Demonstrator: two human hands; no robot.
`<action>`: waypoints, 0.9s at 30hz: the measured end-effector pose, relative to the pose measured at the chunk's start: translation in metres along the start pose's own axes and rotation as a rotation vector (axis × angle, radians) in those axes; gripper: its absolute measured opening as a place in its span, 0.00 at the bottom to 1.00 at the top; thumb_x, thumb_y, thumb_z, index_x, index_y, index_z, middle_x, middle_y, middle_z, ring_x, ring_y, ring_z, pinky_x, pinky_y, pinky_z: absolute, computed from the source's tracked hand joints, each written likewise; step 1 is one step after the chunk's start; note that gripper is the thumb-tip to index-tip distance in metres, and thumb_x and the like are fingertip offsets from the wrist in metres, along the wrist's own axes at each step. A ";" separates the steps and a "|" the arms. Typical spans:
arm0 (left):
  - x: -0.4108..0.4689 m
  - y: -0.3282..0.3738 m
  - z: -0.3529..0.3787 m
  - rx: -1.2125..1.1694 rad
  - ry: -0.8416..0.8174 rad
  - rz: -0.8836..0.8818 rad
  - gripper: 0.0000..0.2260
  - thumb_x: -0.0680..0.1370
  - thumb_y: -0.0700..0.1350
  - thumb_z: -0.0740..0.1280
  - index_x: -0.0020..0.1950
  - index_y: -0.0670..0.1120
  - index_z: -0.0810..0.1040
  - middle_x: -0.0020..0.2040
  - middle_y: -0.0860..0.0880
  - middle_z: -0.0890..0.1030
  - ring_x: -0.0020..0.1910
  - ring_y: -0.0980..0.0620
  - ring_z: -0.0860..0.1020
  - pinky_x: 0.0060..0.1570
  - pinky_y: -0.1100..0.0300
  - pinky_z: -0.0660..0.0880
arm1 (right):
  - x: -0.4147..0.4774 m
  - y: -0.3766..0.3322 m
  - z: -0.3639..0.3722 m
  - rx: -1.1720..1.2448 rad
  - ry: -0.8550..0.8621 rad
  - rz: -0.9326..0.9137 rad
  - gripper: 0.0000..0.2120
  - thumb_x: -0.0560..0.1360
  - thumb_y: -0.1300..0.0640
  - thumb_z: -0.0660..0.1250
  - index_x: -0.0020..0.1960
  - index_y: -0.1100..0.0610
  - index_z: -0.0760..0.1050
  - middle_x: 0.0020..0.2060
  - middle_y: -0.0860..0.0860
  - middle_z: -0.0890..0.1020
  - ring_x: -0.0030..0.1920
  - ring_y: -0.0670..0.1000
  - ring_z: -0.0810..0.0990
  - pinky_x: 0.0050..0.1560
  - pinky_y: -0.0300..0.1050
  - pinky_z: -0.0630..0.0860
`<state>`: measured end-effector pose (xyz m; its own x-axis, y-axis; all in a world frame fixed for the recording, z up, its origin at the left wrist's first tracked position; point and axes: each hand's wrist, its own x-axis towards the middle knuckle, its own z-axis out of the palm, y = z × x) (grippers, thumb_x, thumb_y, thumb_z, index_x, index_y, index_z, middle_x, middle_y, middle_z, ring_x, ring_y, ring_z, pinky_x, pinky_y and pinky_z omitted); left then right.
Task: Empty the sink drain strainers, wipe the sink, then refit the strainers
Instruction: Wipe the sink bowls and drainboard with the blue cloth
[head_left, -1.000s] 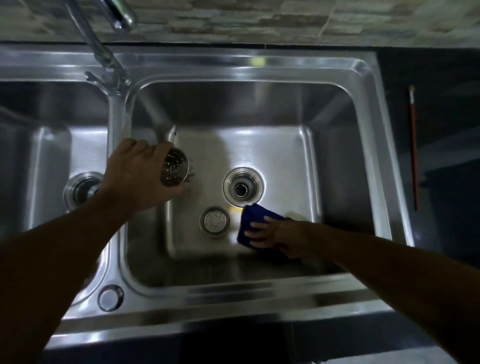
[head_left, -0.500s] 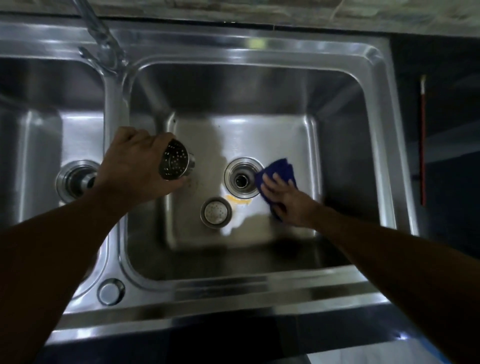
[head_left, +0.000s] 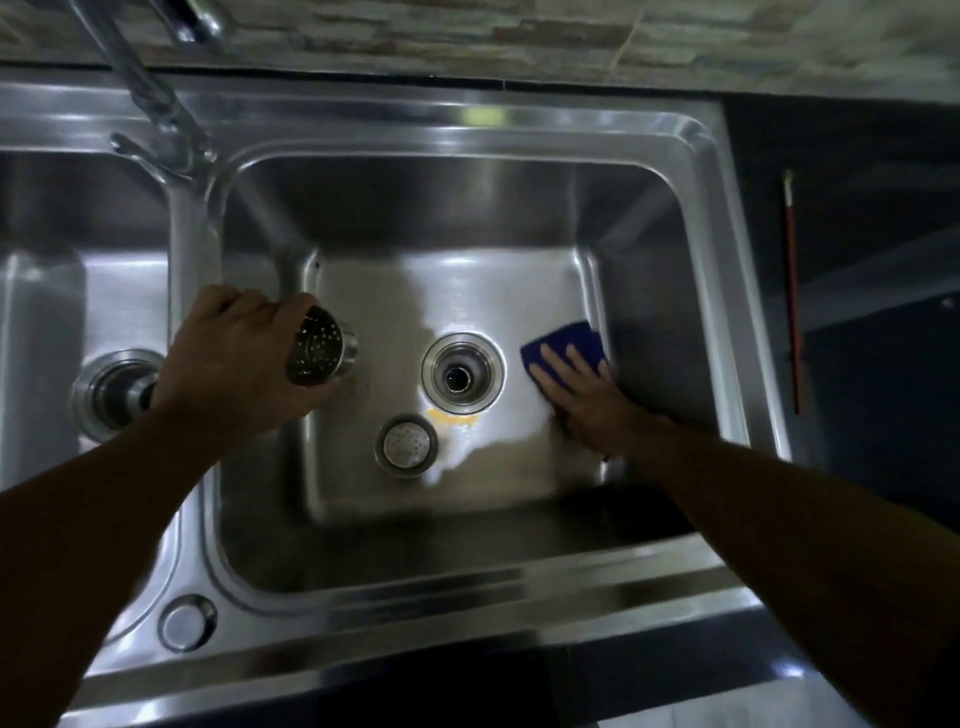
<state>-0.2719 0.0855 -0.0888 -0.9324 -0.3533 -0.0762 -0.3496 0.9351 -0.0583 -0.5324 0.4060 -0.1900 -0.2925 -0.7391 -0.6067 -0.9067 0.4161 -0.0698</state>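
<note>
My left hand (head_left: 234, 358) grips a perforated steel strainer basket (head_left: 319, 353) above the left side of the right sink basin (head_left: 649, 249). A second strainer (head_left: 406, 445) lies on the basin floor, just in front of the open drain hole (head_left: 462, 375). My right hand (head_left: 582, 389) presses a blue cloth (head_left: 561, 345) flat against the basin floor, right of the drain and near the right wall. A yellowish smear (head_left: 452, 417) sits between the drain and the loose strainer. The left basin's drain (head_left: 117, 392) is open, partly hidden by my left wrist.
The tap (head_left: 150, 98) rises from the divider at the back left, its spout overhead. A round cap (head_left: 187, 622) sits on the sink's front rim. A thin red stick (head_left: 793, 291) lies on the dark counter to the right.
My right hand has slid the blue cloth from the front of the basin floor up past the drain and over to the right wall. My left hand still holds the strainer in much the same place.
</note>
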 end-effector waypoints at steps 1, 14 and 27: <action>0.000 0.000 0.001 -0.006 0.011 -0.001 0.33 0.68 0.68 0.61 0.59 0.42 0.78 0.41 0.41 0.84 0.42 0.41 0.81 0.57 0.47 0.67 | 0.013 0.004 -0.011 0.024 -0.003 0.041 0.38 0.79 0.55 0.60 0.82 0.46 0.42 0.81 0.49 0.39 0.81 0.60 0.41 0.77 0.66 0.47; -0.004 0.000 -0.002 -0.021 0.050 0.014 0.33 0.68 0.68 0.63 0.59 0.41 0.77 0.42 0.40 0.84 0.45 0.41 0.82 0.59 0.48 0.68 | -0.022 -0.102 0.036 0.137 -0.266 0.690 0.31 0.84 0.55 0.49 0.81 0.56 0.37 0.81 0.59 0.38 0.80 0.66 0.41 0.74 0.70 0.54; -0.013 0.064 -0.005 -0.480 -0.160 -0.164 0.32 0.65 0.64 0.73 0.65 0.54 0.70 0.54 0.47 0.84 0.54 0.40 0.81 0.51 0.53 0.76 | -0.035 -0.105 -0.020 0.489 -0.299 0.488 0.48 0.66 0.54 0.77 0.77 0.61 0.53 0.67 0.59 0.72 0.66 0.61 0.75 0.63 0.55 0.76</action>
<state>-0.2824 0.1507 -0.0865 -0.8494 -0.4605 -0.2577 -0.5272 0.7617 0.3767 -0.4331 0.3779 -0.1456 -0.4682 -0.2637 -0.8433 -0.4365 0.8989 -0.0387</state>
